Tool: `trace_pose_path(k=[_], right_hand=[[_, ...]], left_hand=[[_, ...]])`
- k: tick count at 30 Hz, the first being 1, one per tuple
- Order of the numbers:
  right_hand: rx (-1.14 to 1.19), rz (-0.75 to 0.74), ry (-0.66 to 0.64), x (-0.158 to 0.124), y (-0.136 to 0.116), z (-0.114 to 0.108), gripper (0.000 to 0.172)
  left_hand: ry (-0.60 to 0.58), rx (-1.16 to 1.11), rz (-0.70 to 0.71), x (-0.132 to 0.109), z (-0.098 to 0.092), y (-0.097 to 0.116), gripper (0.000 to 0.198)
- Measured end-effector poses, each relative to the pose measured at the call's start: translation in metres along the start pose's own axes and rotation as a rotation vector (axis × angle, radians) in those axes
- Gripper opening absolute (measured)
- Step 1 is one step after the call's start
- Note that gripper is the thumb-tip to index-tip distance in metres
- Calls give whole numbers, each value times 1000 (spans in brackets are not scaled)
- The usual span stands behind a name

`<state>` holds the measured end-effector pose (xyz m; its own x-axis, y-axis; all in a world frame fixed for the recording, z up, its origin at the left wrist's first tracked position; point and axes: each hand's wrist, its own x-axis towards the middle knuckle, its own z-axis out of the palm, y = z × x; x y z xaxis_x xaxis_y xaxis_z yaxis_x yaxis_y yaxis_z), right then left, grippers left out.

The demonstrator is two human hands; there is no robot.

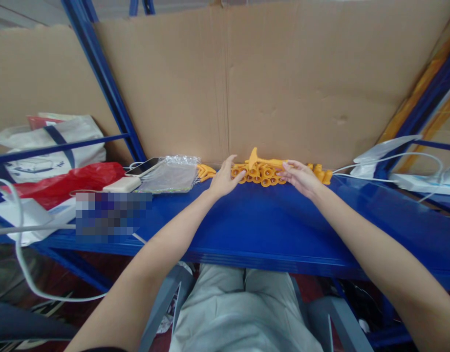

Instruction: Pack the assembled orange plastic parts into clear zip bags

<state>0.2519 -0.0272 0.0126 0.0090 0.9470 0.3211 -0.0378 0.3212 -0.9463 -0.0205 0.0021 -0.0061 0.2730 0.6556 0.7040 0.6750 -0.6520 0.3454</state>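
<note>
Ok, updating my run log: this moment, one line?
left hand: by yellow stack | right hand: by same stack | contact: unclear | surface: blue shelf | backdrop: cardboard

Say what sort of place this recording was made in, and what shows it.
Probably a small workshop or storeroom workstation: a blue rack shelf serves as the worktop, cardboard sheeting backs it, and orange hollow-ended parts are piled along its rear.

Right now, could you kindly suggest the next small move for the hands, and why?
Probably let the right hand settle the top yellow piece onto the yellow stack: it lies sideways above round ends that face the person, the right hand's fingertips are near its right end, and the left hand is open by the stack's left side.
</note>
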Motion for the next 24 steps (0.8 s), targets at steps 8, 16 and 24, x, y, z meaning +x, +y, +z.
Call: trace_pose_path(k=[8,16,24], right_hand=[[-827,-369,352,26,-10,-28,37],[-1520,-298,62,34,-11,-3,30],[-1661,-85,-17,38,-2,-2,41]], left_hand=[[-280,436,-455,-1,-21,-50,61],[-397,435,-434,0,-23,-74,56],[-294,555,-489,0,-24,-65,39]])
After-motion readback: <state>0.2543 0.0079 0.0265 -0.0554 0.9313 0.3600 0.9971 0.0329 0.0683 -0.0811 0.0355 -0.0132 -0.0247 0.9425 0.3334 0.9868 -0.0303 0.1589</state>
